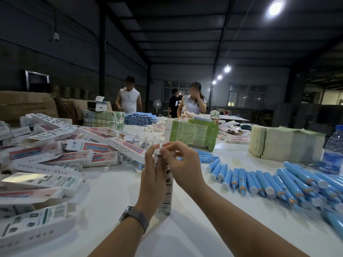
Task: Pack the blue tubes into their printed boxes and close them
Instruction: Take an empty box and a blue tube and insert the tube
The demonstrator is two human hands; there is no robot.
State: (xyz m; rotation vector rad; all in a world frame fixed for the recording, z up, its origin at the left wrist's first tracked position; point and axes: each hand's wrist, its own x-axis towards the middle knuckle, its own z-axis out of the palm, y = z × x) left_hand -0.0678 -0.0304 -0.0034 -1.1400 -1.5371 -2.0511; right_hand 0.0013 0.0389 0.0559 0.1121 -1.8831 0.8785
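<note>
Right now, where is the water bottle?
In the head view the water bottle stands at the far right edge of the table, just right of the stack of greenish paper and behind the row of blue tubes.

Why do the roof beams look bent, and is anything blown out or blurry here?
Head view: the wide lens bows the beams and table edges; the ceiling lamp flares white against a dim hall; the tubes at far right smear; the box between both hands is fairly sharp.

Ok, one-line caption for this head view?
Left hand holds a printed box upright while the right hand pinches its top flap; blue tubes line the white table.
</note>
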